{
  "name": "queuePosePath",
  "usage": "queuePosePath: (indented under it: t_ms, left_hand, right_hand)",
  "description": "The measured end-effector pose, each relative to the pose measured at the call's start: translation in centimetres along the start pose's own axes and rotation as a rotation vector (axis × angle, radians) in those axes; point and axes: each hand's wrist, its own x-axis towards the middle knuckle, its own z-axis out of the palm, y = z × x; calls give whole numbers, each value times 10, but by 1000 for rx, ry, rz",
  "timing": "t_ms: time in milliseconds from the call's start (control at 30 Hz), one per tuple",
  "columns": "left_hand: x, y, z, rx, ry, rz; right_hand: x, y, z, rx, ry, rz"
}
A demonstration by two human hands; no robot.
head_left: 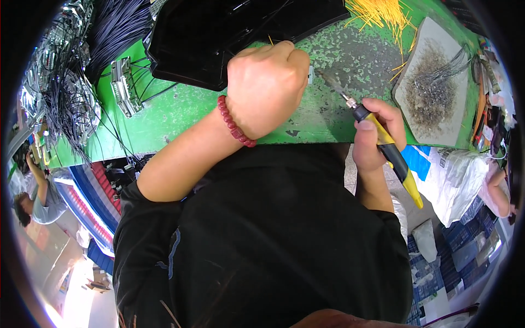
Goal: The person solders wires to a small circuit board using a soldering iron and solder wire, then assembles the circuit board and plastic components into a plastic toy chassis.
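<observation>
Head view, looking down on a green worktable [295, 134] with paint rubbed through to grey in patches between and beyond the two hands. Holds a yellow-and-black soldering iron [396, 157] in the right hand [369, 150], pinched between thumb and fingers, with the tip slanting up toward the left hand [268, 82]. Curls the left hand closed over the table, back upward and palm hidden; cannot tell of anything gripped inside. Wears a red bead bracelet [229, 120] on that wrist. Just right of the left hand, near the iron's tip, shows a small pale piece [310, 75]. Beyond the left hand, shows a large black tray [202, 44]; left of it, a metal part [126, 87] and a thick bundle of black wires [117, 27]. Beyond the right hand, yellow wires [380, 13]; to its right, a grey slab [429, 33] with brown crumbs [429, 90] on top. Below the slab, past the table edge, a white plastic bag [454, 186]. Well left of the left hand, near the rim, another person [46, 205] in a light top.
</observation>
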Motion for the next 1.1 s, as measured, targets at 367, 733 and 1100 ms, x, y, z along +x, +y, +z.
queuePosePath:
  t_ms: [367, 733, 1100]
  left_hand:
    - [0, 2, -1, 12, -38, -1]
    - [1, -1, 0, -24, 9, 5]
    - [1, 2, -3, 50, -47, 16]
  right_hand:
    - [4, -1, 4, 125, -22, 4]
    - [2, 5, 10, 219, 70, -176]
    - [3, 0, 8, 121, 53, -133]
